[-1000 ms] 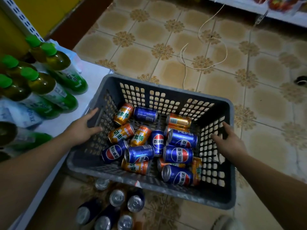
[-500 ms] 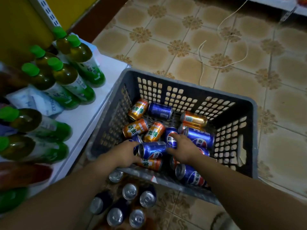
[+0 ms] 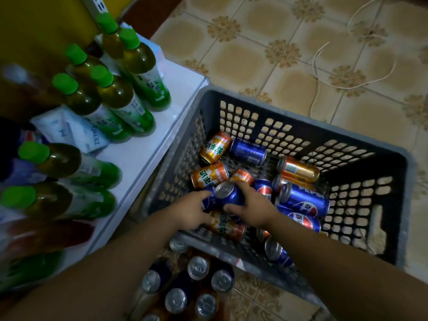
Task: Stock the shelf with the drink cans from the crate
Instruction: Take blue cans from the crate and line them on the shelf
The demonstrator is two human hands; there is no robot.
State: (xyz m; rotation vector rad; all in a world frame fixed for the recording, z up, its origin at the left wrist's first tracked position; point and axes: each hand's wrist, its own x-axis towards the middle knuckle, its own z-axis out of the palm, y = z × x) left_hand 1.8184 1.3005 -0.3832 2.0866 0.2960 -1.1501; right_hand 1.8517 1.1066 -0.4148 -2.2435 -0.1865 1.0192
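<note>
A grey plastic crate (image 3: 289, 126) stands on the floor and holds several blue and orange drink cans lying loose. My right hand (image 3: 250, 209) is closed around a blue can (image 3: 229, 193) that is tipped up, its silver top facing me. My left hand (image 3: 190, 210) grips another blue can (image 3: 207, 201) right beside it. An orange can (image 3: 228, 225) lies just below both hands. The white shelf (image 3: 143, 154) is to the left of the crate.
Green-capped tea bottles (image 3: 120, 98) and a white packet (image 3: 76, 133) stand on the shelf. Several upright cans (image 3: 198, 267) sit on a lower level near my body, below the crate's near wall. A white cord (image 3: 319, 75) lies on the tiled floor beyond the crate.
My hands left the crate's side walls, reached in among the cans and closed on two blue cans. The right-hand can has tipped upright. The view has shifted closer to the shelf.
</note>
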